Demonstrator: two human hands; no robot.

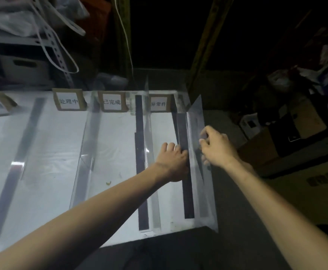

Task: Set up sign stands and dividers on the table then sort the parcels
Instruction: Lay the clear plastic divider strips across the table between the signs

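The clear divider (195,114) was pinched by the right hand (216,148). Its base strip (188,201) was pressed under the left hand (172,162), with bent fingers (178,148), grip unclear. Upright, square seating was needed.

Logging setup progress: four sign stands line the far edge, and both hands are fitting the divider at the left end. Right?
No, wrong end. The head view shows four sign stands along the far edge, but the left hand and right hand are fitting the divider at the right end.
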